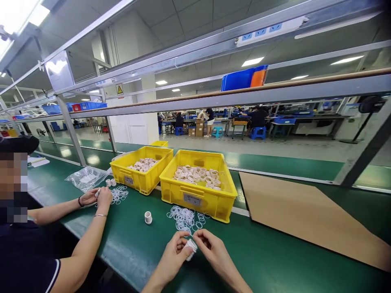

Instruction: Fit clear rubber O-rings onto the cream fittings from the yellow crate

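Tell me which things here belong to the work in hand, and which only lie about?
In use: white fitting held by left hand and right hand; rubber rings; yellow bin of parts.
Lying about: cardboard sheet; plastic bag; blue crates.

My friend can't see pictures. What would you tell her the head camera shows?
Two bare hands, left hand and right hand, hold a small white plastic fitting over a green workbench. Just beyond lie loose white rubber rings and two yellow bins of pale parts. At the left, a co-worker's hands handle a similar piece.
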A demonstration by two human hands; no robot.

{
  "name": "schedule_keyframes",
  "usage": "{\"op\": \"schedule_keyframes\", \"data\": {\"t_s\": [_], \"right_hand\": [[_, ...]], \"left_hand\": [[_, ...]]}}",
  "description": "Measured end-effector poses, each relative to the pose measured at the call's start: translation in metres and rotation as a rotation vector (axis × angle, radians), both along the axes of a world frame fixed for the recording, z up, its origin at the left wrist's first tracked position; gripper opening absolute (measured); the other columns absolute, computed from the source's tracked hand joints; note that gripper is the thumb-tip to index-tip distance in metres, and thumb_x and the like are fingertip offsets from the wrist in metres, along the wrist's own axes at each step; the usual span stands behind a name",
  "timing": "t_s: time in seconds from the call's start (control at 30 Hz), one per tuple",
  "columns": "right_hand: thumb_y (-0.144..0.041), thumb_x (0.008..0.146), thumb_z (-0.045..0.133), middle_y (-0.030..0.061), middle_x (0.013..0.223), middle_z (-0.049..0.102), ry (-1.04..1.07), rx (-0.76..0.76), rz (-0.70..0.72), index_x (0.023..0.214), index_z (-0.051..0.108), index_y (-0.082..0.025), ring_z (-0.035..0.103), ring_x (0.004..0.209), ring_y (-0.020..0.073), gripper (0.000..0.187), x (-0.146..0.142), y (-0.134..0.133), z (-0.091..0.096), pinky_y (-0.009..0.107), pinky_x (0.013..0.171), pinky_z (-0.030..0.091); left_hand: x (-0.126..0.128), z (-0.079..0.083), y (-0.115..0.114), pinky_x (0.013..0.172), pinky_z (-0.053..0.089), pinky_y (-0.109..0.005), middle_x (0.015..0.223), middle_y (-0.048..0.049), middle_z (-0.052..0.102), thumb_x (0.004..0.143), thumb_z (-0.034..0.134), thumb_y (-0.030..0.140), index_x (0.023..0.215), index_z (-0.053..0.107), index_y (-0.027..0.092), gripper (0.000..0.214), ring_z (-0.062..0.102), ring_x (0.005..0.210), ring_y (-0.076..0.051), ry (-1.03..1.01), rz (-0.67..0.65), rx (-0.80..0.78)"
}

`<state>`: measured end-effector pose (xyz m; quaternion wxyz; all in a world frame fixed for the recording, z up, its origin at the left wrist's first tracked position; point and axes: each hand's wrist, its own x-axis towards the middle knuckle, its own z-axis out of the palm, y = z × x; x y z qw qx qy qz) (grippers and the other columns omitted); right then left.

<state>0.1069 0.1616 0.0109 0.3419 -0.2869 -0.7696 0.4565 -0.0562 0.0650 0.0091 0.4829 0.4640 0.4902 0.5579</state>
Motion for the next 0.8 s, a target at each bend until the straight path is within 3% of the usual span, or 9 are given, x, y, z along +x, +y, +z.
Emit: {"op": "schedule_keyframes", "data": {"t_s": [0.1,0.33,0.5,0.57,0.7,0.8], "right_hand": [[-0.056,0.099,0.051,0.0018,0.084,0.064,-0.003,0.001,0.055,0.090,0.063,-0.021,0.052,0.072,0.0166,0.038,0.000,-0.006,0.004,0.027,0.067,0.040],[-0.058,0.100,0.047,0.0026,0.087,0.062,0.000,0.007,0.039,0.093,0.061,-0.021,0.052,0.074,0.0173,0.040,0.004,-0.005,0.006,0.029,0.068,0.040],[-0.055,0.102,0.043,0.0009,0.085,0.058,-0.069,0.118,-0.048,0.095,0.059,-0.022,0.048,0.068,0.0158,0.037,0.003,-0.009,0.004,0.030,0.066,0.037],[-0.054,0.102,0.043,0.0010,0.085,0.058,-0.071,0.116,-0.002,0.094,0.059,-0.022,0.048,0.069,0.0158,0.036,0.002,-0.011,0.004,0.029,0.067,0.038],[-0.052,0.104,0.042,0.0014,0.086,0.059,-0.024,0.068,0.121,0.090,0.057,-0.022,0.051,0.075,0.0166,0.036,0.002,-0.017,0.010,0.028,0.070,0.040],[-0.050,0.105,0.041,0.0011,0.086,0.059,-0.040,0.076,0.215,0.089,0.057,-0.022,0.052,0.078,0.0168,0.036,0.004,-0.020,0.014,0.028,0.073,0.040]], "left_hand": [[0.000,0.001,-0.006,0.081,0.045,-0.028,0.096,-0.0029,0.058,0.088,0.071,0.047,0.142,0.047,0.021,0.064,0.055,0.086,-0.015,0.032,0.012,0.024],[-0.003,0.012,-0.019,0.079,0.045,-0.027,0.101,-0.0059,0.063,0.091,0.066,0.046,0.120,0.063,0.018,0.040,0.057,0.090,-0.016,0.166,0.046,0.001],[-0.003,0.014,-0.021,0.081,0.049,-0.027,0.102,-0.0051,0.061,0.088,0.070,0.041,0.136,0.055,0.022,0.054,0.058,0.092,-0.017,0.175,0.062,-0.021],[-0.002,0.016,-0.021,0.081,0.049,-0.027,0.100,-0.0045,0.062,0.087,0.071,0.040,0.137,0.056,0.023,0.055,0.058,0.090,-0.016,0.185,0.042,-0.025],[-0.001,0.022,-0.021,0.076,0.048,-0.026,0.098,-0.0056,0.067,0.088,0.070,0.040,0.116,0.067,0.019,0.036,0.060,0.085,-0.016,0.226,0.041,-0.014],[-0.003,0.021,-0.020,0.073,0.047,-0.025,0.099,-0.0063,0.068,0.087,0.072,0.043,0.111,0.068,0.017,0.035,0.060,0.083,-0.015,0.213,0.069,-0.012]]}}
